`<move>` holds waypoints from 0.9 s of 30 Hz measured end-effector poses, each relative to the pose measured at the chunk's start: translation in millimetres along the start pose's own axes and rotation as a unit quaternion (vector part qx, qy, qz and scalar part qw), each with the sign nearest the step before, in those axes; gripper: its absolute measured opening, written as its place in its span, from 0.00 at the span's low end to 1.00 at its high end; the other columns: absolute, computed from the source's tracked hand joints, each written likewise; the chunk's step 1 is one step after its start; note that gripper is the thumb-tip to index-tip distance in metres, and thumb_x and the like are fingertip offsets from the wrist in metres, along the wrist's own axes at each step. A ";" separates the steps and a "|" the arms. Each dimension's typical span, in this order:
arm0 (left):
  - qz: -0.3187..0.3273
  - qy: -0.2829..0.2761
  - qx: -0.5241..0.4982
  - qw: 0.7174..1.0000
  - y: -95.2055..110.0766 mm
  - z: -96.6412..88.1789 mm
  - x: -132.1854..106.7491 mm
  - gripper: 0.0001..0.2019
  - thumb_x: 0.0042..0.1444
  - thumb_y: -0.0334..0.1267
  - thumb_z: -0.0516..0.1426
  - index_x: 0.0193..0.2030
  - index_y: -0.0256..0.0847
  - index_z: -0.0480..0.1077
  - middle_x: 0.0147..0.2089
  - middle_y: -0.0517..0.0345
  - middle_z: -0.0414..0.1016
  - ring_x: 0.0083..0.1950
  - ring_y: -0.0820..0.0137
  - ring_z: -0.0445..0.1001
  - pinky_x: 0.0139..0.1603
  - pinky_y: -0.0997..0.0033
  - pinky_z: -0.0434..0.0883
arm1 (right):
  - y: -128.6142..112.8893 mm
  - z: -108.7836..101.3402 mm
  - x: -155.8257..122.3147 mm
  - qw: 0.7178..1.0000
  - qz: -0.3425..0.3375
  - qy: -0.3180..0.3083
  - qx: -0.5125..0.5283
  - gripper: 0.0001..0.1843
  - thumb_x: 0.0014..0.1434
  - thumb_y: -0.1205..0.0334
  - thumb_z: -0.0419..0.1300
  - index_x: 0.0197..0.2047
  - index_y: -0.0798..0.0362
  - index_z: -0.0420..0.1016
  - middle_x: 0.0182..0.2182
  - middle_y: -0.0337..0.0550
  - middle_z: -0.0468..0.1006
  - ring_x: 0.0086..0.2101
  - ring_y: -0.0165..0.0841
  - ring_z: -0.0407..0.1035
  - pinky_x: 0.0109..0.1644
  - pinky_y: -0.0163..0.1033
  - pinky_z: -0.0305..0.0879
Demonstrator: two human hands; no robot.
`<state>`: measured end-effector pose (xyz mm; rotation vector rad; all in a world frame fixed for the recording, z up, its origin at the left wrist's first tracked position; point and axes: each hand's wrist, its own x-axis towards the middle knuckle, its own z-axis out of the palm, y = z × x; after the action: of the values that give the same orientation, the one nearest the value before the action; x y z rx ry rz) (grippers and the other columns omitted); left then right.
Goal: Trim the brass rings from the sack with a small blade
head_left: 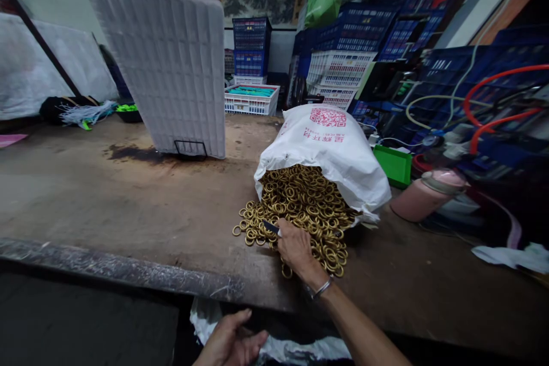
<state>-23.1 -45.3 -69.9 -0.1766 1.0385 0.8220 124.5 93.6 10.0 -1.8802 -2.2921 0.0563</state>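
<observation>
A white sack point(326, 148) with red print lies on its side on the worn table point(128, 206), and several brass rings point(300, 206) spill from its mouth. My right hand point(295, 249) rests on the near edge of the ring pile, fingers closed round a thin dark tool whose tip pokes out to the left. A bracelet circles that wrist. My left hand point(229, 343) is low at the table's front edge, fingers curled over a crumpled white plastic bag point(274, 349) hanging below the edge.
A white ribbed tray point(171, 68) stands upright on a wire stand at the back. A green box point(392, 164) and a pink flask point(429, 194) lie right of the sack. Blue and white crates, hoses and cables crowd the rear and right.
</observation>
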 end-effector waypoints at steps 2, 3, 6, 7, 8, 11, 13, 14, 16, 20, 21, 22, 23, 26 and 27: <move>0.020 -0.002 0.018 1.000 -0.4 3.5 -7.6 0.09 0.48 0.36 0.58 0.28 0.35 0.60 0.23 0.52 0.70 0.27 0.62 0.76 0.17 0.79 0.64 | 1.3 0.2 -0.3 1.000 0.000 -0.001 -0.001 0.08 0.54 0.70 0.48 0.36 0.52 0.64 0.30 0.41 0.75 0.29 0.31 0.69 0.27 0.34 0.46; 0.028 -0.014 0.034 0.999 -0.2 5.6 -12.5 0.09 0.47 0.36 0.59 0.29 0.35 0.61 0.24 0.52 0.71 0.27 0.64 0.76 0.17 0.79 0.64 | 1.2 0.6 0.1 1.000 0.000 -0.005 -0.004 0.08 0.54 0.70 0.48 0.37 0.52 0.64 0.30 0.41 0.75 0.29 0.31 0.69 0.27 0.34 0.46; 0.035 -0.087 0.099 0.991 2.3 13.3 -27.9 0.11 0.46 0.38 0.60 0.31 0.31 0.66 0.28 0.49 0.73 0.25 0.70 0.74 0.16 0.80 0.64 | -0.2 4.7 2.6 1.000 0.001 -0.022 -0.020 0.08 0.54 0.69 0.48 0.37 0.52 0.65 0.29 0.42 0.75 0.28 0.32 0.69 0.26 0.34 0.45; 0.039 -0.111 0.116 0.986 3.7 16.2 -32.3 0.12 0.45 0.39 0.61 0.31 0.30 0.67 0.29 0.48 0.73 0.24 0.71 0.73 0.16 0.81 0.63 | -0.7 6.8 3.5 0.999 0.003 -0.024 -0.023 0.08 0.55 0.70 0.47 0.36 0.52 0.65 0.29 0.42 0.75 0.28 0.32 0.69 0.26 0.34 0.45; 0.047 -0.129 0.131 0.982 5.4 19.3 -36.0 0.13 0.44 0.40 0.61 0.31 0.30 0.68 0.28 0.49 0.73 0.23 0.73 0.73 0.16 0.82 0.63 | -1.0 8.9 4.3 0.999 0.004 -0.024 -0.025 0.09 0.55 0.70 0.47 0.36 0.52 0.65 0.29 0.42 0.75 0.27 0.33 0.69 0.26 0.34 0.45; 0.102 -0.146 0.162 0.971 12.1 30.4 -41.7 0.15 0.40 0.43 0.63 0.30 0.32 0.68 0.27 0.52 0.73 0.21 0.74 0.71 0.14 0.81 0.64 | -0.3 12.4 5.0 1.000 0.004 -0.016 -0.012 0.09 0.54 0.69 0.48 0.36 0.52 0.66 0.30 0.42 0.74 0.27 0.32 0.69 0.26 0.34 0.45; 0.164 -0.136 0.180 0.960 18.4 39.8 -42.0 0.16 0.39 0.45 0.63 0.29 0.34 0.68 0.26 0.55 0.71 0.20 0.75 0.69 0.13 0.80 0.63 | 1.2 10.1 3.5 1.000 -0.002 -0.006 0.014 0.09 0.54 0.69 0.48 0.36 0.52 0.66 0.30 0.42 0.74 0.27 0.31 0.68 0.26 0.34 0.47; 0.199 -0.125 0.188 0.954 22.1 45.0 -41.4 0.17 0.39 0.46 0.63 0.30 0.34 0.68 0.25 0.57 0.70 0.19 0.76 0.67 0.13 0.80 0.62 | 2.2 7.9 2.1 0.999 -0.008 0.001 0.035 0.09 0.53 0.69 0.48 0.35 0.52 0.67 0.30 0.41 0.74 0.28 0.31 0.67 0.27 0.34 0.48; 0.259 -0.101 0.198 0.940 30.3 55.9 -38.7 0.16 0.41 0.47 0.62 0.30 0.35 0.67 0.24 0.60 0.68 0.17 0.79 0.64 0.13 0.81 0.61 | 4.5 2.8 -2.3 0.995 -0.026 0.019 0.095 0.10 0.53 0.70 0.48 0.35 0.51 0.67 0.31 0.40 0.73 0.30 0.30 0.67 0.30 0.33 0.51; 0.316 -0.091 0.217 0.919 43.1 73.3 -26.5 0.16 0.46 0.49 0.57 0.26 0.37 0.63 0.22 0.64 0.65 0.17 0.81 0.60 0.15 0.81 0.60 | 9.5 -1.3 -16.4 0.964 -0.047 0.021 0.262 0.09 0.55 0.66 0.48 0.32 0.53 0.69 0.29 0.40 0.71 0.30 0.29 0.64 0.34 0.32 0.55; 0.329 -0.080 0.232 0.912 44.3 75.9 -22.1 0.15 0.47 0.49 0.56 0.25 0.37 0.62 0.20 0.65 0.64 0.17 0.81 0.59 0.15 0.82 0.59 | 10.5 -0.7 -20.4 0.952 -0.041 0.011 0.302 0.10 0.56 0.64 0.48 0.30 0.53 0.68 0.27 0.40 0.70 0.29 0.29 0.62 0.34 0.32 0.55; 0.344 -0.065 0.252 0.902 44.6 77.7 -17.7 0.14 0.48 0.48 0.55 0.24 0.38 0.61 0.19 0.66 0.63 0.16 0.81 0.59 0.15 0.82 0.58 | 11.4 0.3 -24.5 0.940 -0.033 -0.002 0.339 0.11 0.56 0.61 0.47 0.28 0.54 0.68 0.26 0.39 0.69 0.28 0.28 0.61 0.32 0.32 0.55; 0.363 -0.047 0.274 0.889 44.0 78.9 -13.5 0.13 0.49 0.46 0.55 0.25 0.39 0.61 0.17 0.67 0.61 0.16 0.80 0.58 0.15 0.82 0.58 | 11.9 1.3 -28.4 0.927 -0.021 -0.015 0.373 0.13 0.56 0.59 0.47 0.27 0.54 0.68 0.24 0.38 0.68 0.27 0.28 0.60 0.31 0.31 0.55; 0.455 -0.017 0.340 0.823 39.9 79.2 -4.7 0.07 0.51 0.40 0.54 0.33 0.39 0.63 0.21 0.65 0.65 0.18 0.78 0.62 0.18 0.80 0.62 | 11.4 1.9 -38.1 0.882 0.015 -0.060 0.467 0.13 0.54 0.57 0.49 0.25 0.55 0.67 0.21 0.36 0.66 0.24 0.26 0.58 0.28 0.30 0.54; 0.499 -0.018 0.364 0.787 38.6 78.5 -3.5 0.07 0.51 0.37 0.53 0.37 0.40 0.64 0.26 0.62 0.68 0.21 0.77 0.65 0.22 0.78 0.65 | 10.6 0.9 -40.5 0.866 0.030 -0.079 0.493 0.12 0.53 0.57 0.51 0.24 0.55 0.67 0.20 0.35 0.64 0.23 0.26 0.57 0.27 0.30 0.53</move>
<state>4.3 18.7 -16.8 1.1491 1.3356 1.2708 142.1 56.3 3.1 -1.3764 -1.6909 1.1761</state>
